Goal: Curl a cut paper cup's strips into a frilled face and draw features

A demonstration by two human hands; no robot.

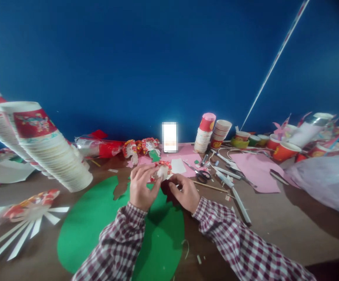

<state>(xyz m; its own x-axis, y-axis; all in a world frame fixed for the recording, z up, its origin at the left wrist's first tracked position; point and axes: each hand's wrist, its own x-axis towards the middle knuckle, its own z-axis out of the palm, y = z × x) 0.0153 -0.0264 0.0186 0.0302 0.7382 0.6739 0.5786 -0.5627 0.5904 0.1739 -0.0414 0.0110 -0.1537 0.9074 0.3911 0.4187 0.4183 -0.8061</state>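
Observation:
My left hand (142, 190) is closed on a small white paper cutout with red and orange patterned edges (164, 171), pinched between thumb and fingers. Beside it, my right hand (187, 192) has its fingers curled and its thumb drawn in. Whatever lies between those fingertips, if anything, is too small to make out. Under both forearms spreads a large green paper sheet (90, 222) with cut-out notches along its far edge. Just beyond the hands lie a white paper piece (178, 166) and black-handled scissors (203, 176) on pink paper (191, 154).
Leaning stacks of paper cups (49, 144) stand at left, by a cut cup with splayed strips (36, 210). Two more cup stacks (206, 132) stand behind. Utility knives (235, 195), a wooden stick (210, 186) and a plastic bag (327, 181) lie to the right.

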